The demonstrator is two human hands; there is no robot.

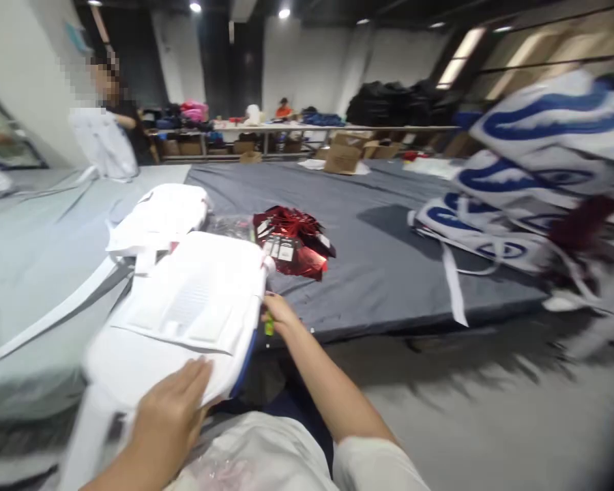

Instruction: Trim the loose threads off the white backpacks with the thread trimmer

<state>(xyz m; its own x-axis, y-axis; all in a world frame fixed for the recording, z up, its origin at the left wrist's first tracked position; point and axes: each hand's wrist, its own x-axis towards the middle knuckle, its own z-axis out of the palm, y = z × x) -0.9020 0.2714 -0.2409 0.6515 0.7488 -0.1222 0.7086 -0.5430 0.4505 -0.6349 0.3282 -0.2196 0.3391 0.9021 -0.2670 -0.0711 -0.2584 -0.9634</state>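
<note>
A folded white garment [184,307] lies at the near edge of a big grey-covered table [383,252]. My left hand [171,409] lies flat on its near end, fingers stretched out. My right hand [278,317] is at the garment's right edge, fingers curled around a small green thing [269,326] that I cannot make out. More white garments [158,218] are stacked just behind. A pile of shiny red tags [294,239] sits on the table to the right of them.
White and blue garments [516,191] hang and pile at the right. Another person [115,116] handles white cloth at the far left. Cardboard boxes [342,157] and long tables stand at the back. Grey floor lies at the lower right.
</note>
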